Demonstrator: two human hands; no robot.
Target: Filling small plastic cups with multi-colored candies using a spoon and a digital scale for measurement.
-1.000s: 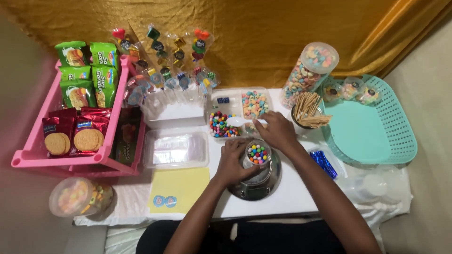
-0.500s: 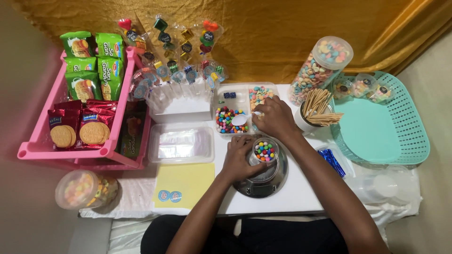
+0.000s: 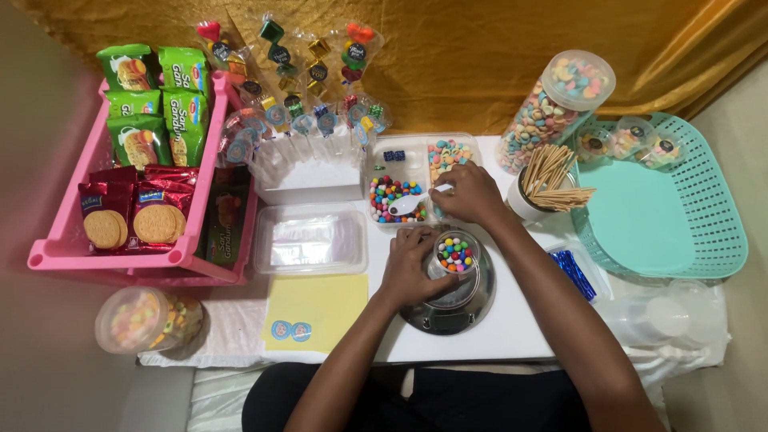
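Nearest the wearer, a round steel kitchen scale (image 3: 450, 308) sits on the white table (image 3: 512, 340). A small clear cup (image 3: 454, 254) stands on the scale platform, partly filled with multicoloured candy balls.

Left hand (image 3: 410, 268): fingers closed around the side of the cup, steadying it upright on the platform.

Right hand (image 3: 472, 194): fingers pinched together on the handle of a white spoon (image 3: 410, 203). The spoon bowl lies in the near-left compartment of the clear divided tray (image 3: 416, 180), among the candy balls (image 3: 392, 194) stored there.

Procedure, as judged from this position:
1. Load the spoon lightly; a heaped bowl is likely to shed balls between tray and cup.
2. Keep the spoon level across the short gap, then tip it directly over the cup mouth.
3. Rest the left hand lightly; downward pressure on the cup would probably distort the reading.

Beside the scale lie a yellow sticker sheet (image 3: 316, 308) and an empty clear lidded box (image 3: 310, 238). Farther out stand a cup of wooden sticks (image 3: 552, 182), a tall candy jar (image 3: 552, 108), a teal basket (image 3: 680, 216) and a pink rack (image 3: 56, 240) of biscuit packets.
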